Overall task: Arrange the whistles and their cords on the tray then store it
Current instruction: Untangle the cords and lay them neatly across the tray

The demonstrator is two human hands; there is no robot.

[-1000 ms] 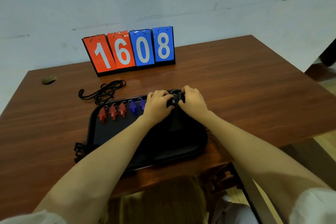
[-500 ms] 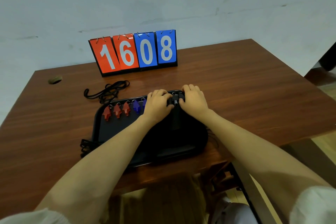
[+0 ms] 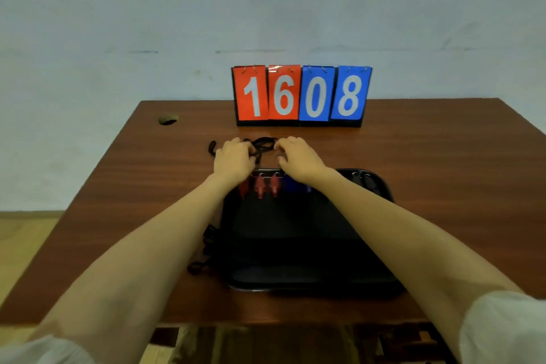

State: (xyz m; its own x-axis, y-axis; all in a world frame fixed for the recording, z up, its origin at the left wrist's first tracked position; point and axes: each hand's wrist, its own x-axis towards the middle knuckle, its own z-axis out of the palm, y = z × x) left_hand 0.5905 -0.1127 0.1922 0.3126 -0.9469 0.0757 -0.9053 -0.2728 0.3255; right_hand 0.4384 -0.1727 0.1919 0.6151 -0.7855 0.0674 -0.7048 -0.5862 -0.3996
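Evidently both hands had reached past the black tray [image 3: 310, 278] to the tangle of black cords [image 3: 261, 143] lying on the wooden table [image 3: 428, 156], probably to gather it for the tray. The left hand [image 3: 235, 158] was curled with fingers among the loops, seemingly pinching cord; whether the right hand [image 3: 297, 156], fingers bent at the tangle's edge, held any I could not tell. 3 red whistles [image 3: 260, 185] and blue whistles [image 3: 291, 185] lined the tray's far edge, black whistles [image 3: 365, 179] at its right corner. More cord [image 3: 204, 251] trailed off the left side. The flip scoreboard [image 3: 301, 94] read 1608.
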